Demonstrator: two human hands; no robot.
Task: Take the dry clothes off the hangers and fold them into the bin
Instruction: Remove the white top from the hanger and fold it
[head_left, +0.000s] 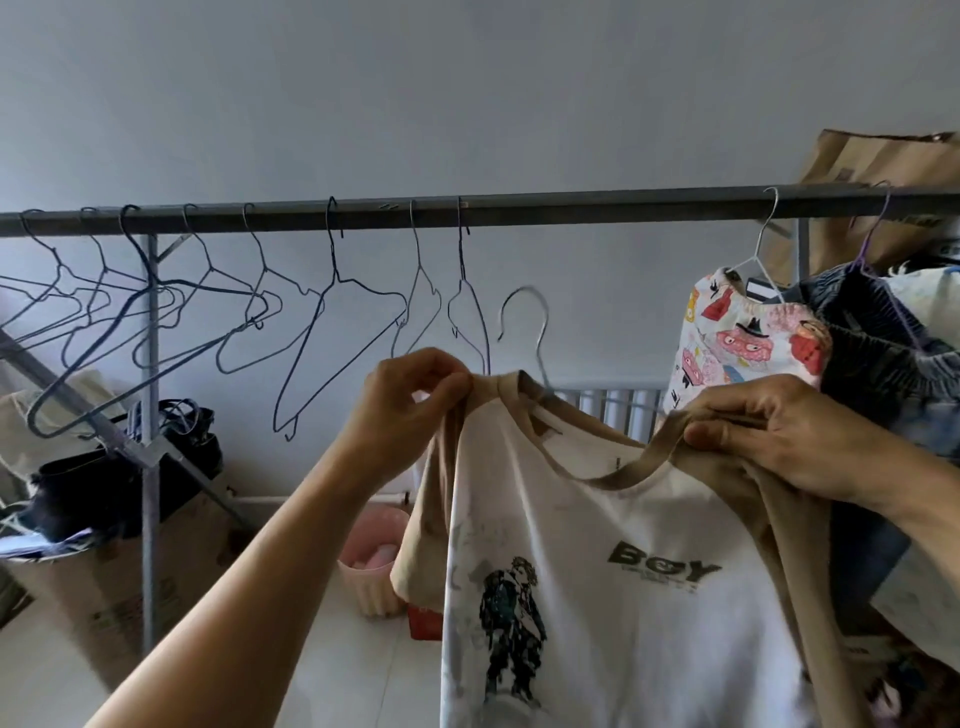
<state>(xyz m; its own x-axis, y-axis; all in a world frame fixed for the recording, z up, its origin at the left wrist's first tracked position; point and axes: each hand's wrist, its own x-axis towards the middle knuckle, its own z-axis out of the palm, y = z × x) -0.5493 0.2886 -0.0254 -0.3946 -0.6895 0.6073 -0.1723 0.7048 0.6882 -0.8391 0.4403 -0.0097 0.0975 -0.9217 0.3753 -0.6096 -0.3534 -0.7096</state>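
Note:
A white T-shirt (613, 597) with tan sleeves, a tan collar and a "BOY" print hangs in front of me, below the grey rail (571, 205). Its wire hanger (524, 332) is off the rail, with the hook free in the air above the collar. My left hand (410, 400) pinches the collar at the left shoulder. My right hand (779, 436) grips the stretched collar at the right shoulder. Further right on the rail hang a cartoon-print garment (748, 338) and a dark blue garment (883, 353).
Several bare wire hangers (218, 312) hang along the left of the rail. A cardboard box (104, 582) with dark things on it stands at lower left behind the rack's post (150, 467). On the tiled floor sits a pink bin (371, 561). A brown bag (878, 182) is upper right.

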